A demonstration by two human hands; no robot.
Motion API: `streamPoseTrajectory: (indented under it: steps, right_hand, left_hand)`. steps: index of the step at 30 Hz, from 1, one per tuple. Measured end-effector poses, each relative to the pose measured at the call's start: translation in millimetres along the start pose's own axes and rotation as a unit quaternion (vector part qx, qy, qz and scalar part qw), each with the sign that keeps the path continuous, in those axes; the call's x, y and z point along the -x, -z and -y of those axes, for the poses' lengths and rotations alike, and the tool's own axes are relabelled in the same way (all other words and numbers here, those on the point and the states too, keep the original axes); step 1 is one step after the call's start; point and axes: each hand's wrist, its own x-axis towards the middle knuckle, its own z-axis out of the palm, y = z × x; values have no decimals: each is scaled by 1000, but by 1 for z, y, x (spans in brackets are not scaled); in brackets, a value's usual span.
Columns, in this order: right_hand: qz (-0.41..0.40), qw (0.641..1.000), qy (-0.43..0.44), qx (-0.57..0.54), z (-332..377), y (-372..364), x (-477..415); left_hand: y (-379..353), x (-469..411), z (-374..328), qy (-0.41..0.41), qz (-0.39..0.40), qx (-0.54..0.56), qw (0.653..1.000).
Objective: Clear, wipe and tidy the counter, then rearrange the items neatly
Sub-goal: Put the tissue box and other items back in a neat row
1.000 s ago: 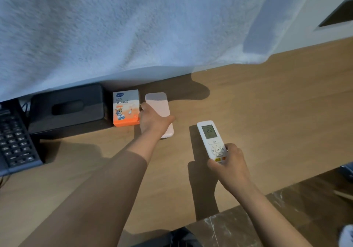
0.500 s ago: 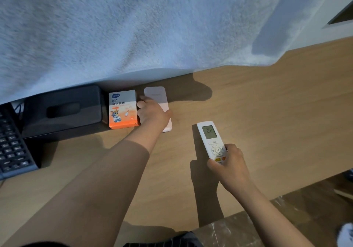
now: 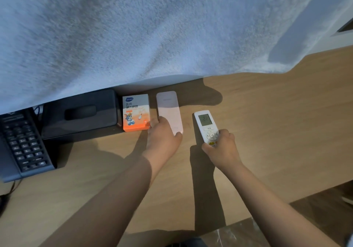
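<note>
Head view, angled down, close over counter

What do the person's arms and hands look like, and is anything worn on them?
Both arms, left forearm and right forearm, are bare: no sleeve is in view. The left hand and the right hand wear no gloves. No ring, watch or bracelet shows on the sides visible.

left hand, maybe phone; right hand, remote

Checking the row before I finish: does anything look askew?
Only the white remote in the right hand: it is forward of, and apart from, the pink case, orange box and black tissue box lined up at the back.
</note>
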Motion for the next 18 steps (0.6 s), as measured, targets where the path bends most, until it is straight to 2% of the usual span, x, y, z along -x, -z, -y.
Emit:
streamPoseTrajectory:
  steps: [4,11,18]
  right_hand:
    - [-24,1000,13,-3,23,-18,-23]
    - [-53,994,18,89,53,-33,-52]
    - [-64,993,45,92,56,-24,-51]
  left_hand:
    - [14,23,21,-57,20,-40,997]
    - [37,31,51,-48,18,-126,991]
    - [45,36,60,-66,15,-135,989]
